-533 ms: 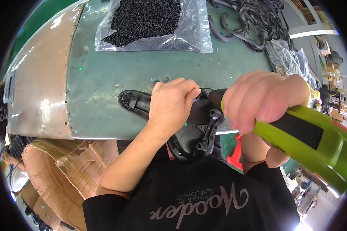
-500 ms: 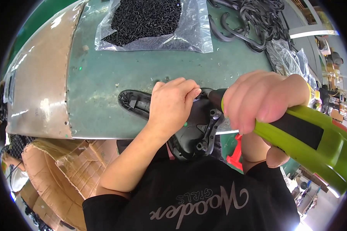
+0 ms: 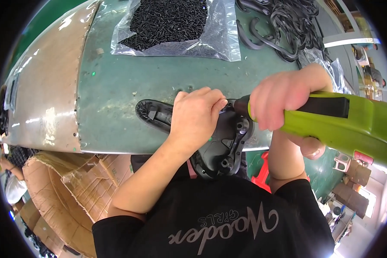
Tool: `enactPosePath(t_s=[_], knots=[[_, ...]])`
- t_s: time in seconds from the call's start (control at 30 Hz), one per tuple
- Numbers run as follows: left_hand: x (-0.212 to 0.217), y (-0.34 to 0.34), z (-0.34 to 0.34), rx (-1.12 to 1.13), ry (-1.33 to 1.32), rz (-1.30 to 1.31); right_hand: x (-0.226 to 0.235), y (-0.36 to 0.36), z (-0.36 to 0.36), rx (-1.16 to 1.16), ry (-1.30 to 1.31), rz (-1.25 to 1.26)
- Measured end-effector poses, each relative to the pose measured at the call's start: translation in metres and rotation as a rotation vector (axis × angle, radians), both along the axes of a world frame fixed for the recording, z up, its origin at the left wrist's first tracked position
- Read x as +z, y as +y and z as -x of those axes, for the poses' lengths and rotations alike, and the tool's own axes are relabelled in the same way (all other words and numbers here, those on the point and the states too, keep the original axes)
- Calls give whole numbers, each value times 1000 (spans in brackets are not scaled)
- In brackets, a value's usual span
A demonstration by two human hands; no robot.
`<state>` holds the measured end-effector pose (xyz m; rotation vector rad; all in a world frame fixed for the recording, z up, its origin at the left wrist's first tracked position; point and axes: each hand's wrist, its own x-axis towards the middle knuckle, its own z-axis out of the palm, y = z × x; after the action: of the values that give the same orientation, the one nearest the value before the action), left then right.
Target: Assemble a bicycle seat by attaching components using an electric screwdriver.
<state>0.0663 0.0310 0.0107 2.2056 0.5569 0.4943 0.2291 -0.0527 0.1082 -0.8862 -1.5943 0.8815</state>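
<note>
A black moulded plastic part [image 3: 221,146] with screw posts lies across the table's near edge, its long narrow arm pointing left. My left hand [image 3: 197,114] is closed over its middle, thumb and forefinger pinched together close to the tool's tip. Whether a screw sits in that pinch is hidden. In my right hand [image 3: 281,96] is a green and black power screwdriver [image 3: 361,122], gripped around its body. The tool lies nearly level, its dark nose directed left at the part's upper edge beside my left fingertips.
A clear plastic bag [image 3: 221,49] bears a heap of black screws [image 3: 167,28] at the back of the green table [image 3: 120,81]. Black curved strips [image 3: 284,34] are piled at the back right. Below the near edge are a cardboard box [image 3: 51,189] and a red object [image 3: 262,174].
The power screwdriver's rear end has swung upward, bringing the tool closer to level. My right hand has turned with it. My left hand keeps its place on the part.
</note>
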Motion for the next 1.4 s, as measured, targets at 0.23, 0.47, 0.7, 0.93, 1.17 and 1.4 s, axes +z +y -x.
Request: enactPosePath(t_s=[0.23, 0.47, 0.7, 0.93, 1.17, 1.4], knots=[[0, -1, -1, 10, -37, -42, -3, 0, 10, -4, 216, -63], [-5, -7, 1, 19, -83, -88, 24, -10, 21, -92, 182, -77], [3, -3, 13, -82, 1, -431, 58, -60, -6, -162, 82, -339], [37, 43, 41, -77, 179, 214, -28, -76, -14, -834, 430, -270], [55, 82, 70, -620, -550, 1144, -61, -89, -3, -861, 579, -123], [50, 71, 76, -648, -830, 1711, -54, -85, 4, -784, 426, -108]])
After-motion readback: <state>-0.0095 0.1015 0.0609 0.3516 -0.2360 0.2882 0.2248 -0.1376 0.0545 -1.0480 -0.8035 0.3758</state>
